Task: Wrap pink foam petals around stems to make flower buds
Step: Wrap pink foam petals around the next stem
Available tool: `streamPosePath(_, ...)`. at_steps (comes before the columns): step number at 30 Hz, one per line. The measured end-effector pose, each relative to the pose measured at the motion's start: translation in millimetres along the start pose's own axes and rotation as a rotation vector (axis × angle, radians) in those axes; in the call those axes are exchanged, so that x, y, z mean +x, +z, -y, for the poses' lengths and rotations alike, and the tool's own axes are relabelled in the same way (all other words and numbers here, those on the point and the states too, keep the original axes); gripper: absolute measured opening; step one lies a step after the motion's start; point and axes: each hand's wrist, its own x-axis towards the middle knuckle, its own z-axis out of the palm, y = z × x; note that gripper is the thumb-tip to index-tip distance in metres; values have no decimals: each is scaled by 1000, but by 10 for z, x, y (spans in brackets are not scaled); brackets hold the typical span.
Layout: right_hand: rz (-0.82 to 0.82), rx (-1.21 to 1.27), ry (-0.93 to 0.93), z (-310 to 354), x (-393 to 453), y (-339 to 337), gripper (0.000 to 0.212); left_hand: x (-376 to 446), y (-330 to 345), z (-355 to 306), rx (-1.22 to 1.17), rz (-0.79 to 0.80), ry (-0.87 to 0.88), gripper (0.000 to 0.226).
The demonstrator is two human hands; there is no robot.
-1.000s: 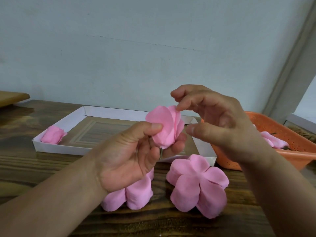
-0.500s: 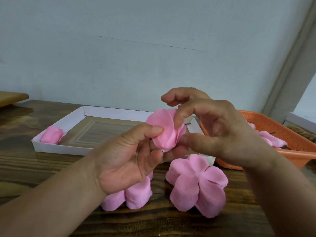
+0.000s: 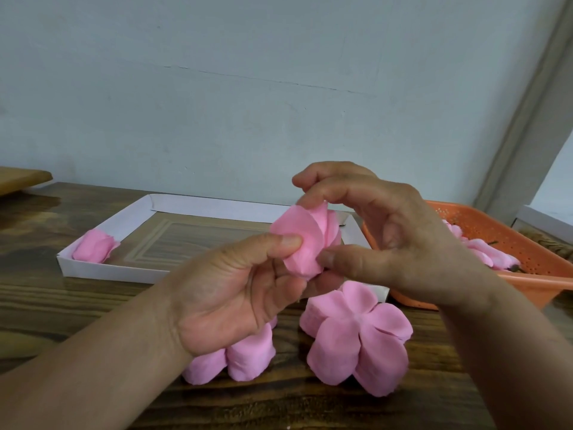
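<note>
The left hand (image 3: 229, 293) pinches the bud (image 3: 305, 243) low, thumb on the outer petal, likely to keep the wrap from springing open. The right hand (image 3: 400, 243) pinches it from the right, fingers (image 3: 313, 193) curled over the top, above the tabletop (image 3: 46, 299). The stem is hidden; one petal stack (image 3: 356, 339) lies near

Lighting was soft, even daylight, moderately bright; brightest patch lay at the far right edge, beyond the orange basket (image 3: 502, 234). Shadows were diffuse, pooling on the bench (image 3: 93, 305) under the petal stacks (image 3: 356, 339). No hard glare; faint sheen on wood left of the basket. Focus was slightly soft throughout. Wide-angle bending showed toward the edges, forearms stretched.
</note>
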Motion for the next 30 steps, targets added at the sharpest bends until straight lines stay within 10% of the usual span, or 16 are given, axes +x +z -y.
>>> streamPosePath(30, 116, 80, 2, 138, -33, -151, 19, -69, 40, 10, -56, 55, 4, 47)
